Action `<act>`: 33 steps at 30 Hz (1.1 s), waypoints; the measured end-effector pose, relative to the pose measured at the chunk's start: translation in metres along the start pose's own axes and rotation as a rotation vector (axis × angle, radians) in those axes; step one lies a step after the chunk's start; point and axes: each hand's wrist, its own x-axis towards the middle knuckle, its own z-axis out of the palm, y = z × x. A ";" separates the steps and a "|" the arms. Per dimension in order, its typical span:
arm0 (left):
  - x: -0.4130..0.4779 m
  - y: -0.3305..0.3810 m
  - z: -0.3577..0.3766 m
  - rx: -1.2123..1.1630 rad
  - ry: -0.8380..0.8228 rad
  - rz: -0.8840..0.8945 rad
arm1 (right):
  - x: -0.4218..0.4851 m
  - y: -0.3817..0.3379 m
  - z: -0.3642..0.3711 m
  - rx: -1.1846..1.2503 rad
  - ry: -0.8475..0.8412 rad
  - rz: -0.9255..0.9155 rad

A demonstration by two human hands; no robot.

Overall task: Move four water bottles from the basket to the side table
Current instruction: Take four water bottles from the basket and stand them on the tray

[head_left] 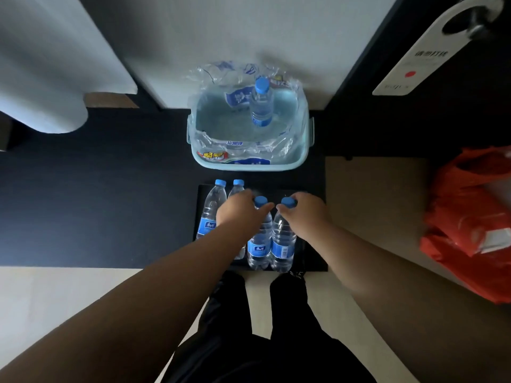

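As arms extend, left hand [238, 210] and right hand [302, 210] grip bottles [260, 244].

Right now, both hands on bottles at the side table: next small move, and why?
Probably release both. Left hand grips the left-held bottle, right hand the right-held bottle; both seem to stand on the side table beside two other bottles. That makes four.

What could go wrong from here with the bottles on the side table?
1. Left hand grips the left front bottle and right hand the right front bottle by the necks, near the front edge of the side table; a tilted release could tip them off.
2. Left hand is close to the rear bottles; pulling back may knock one.
3. Four are placed; taking the spare bottle from the basket would overshoot.
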 end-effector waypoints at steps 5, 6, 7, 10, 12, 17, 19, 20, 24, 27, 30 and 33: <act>0.022 0.002 0.023 0.104 -0.017 -0.035 | 0.022 0.016 0.014 0.049 0.025 0.059; 0.028 0.004 0.028 0.119 -0.026 -0.048 | 0.027 0.019 0.018 0.057 0.039 0.075; 0.033 0.006 0.033 0.130 -0.032 -0.061 | 0.032 0.023 0.022 0.075 0.047 0.095; 0.047 0.008 0.046 0.155 -0.026 -0.093 | 0.050 0.031 0.029 0.175 0.059 0.156; 0.056 0.009 0.051 0.176 -0.020 -0.106 | 0.058 0.034 0.031 0.166 0.059 0.166; 0.070 0.005 0.059 0.213 -0.040 -0.106 | 0.072 0.037 0.036 0.104 0.009 0.174; 0.071 0.004 0.060 0.239 -0.056 -0.109 | 0.073 0.039 0.038 0.078 -0.045 0.158; 0.071 0.005 0.058 0.247 -0.068 -0.115 | 0.072 0.041 0.039 0.086 -0.068 0.144; 0.061 0.004 0.049 0.234 -0.148 -0.096 | 0.059 0.050 0.045 0.148 -0.087 0.146; 0.043 -0.005 0.037 0.209 -0.165 -0.032 | 0.043 0.056 0.045 0.137 -0.076 0.168; 0.024 -0.028 0.023 0.207 -0.153 -0.023 | 0.026 0.065 0.043 0.029 -0.114 0.175; 0.011 -0.061 0.011 0.221 -0.110 -0.025 | 0.011 0.074 0.041 -0.100 -0.188 0.178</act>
